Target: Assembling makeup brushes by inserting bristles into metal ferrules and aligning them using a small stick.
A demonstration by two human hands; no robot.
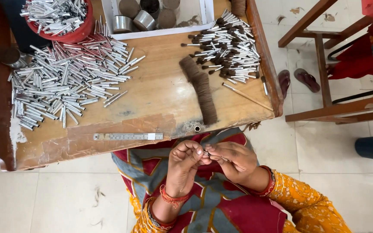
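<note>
Far up and to the left of the hands, a loose heap of silver metal tubes [65, 77] lies spread flat on the wooden surface [152, 99], with more piled in a red bowl [72, 30] behind it, cut off by the top edge. A metal ruler [128, 136] lies along the surface's near edge, just above the hands.

The left hand [184, 162] and right hand [234, 160] meet fingertip to fingertip over the lap, both pinched on one small metal tube [207, 153]. It is mostly hidden by the fingers, so its far end cannot be made out.

Above the hands lies a roll of brown bristle hair [201, 88]; up and right sits a heap of finished brush heads [229, 47] and a thin wooden stick [247, 97].
</note>
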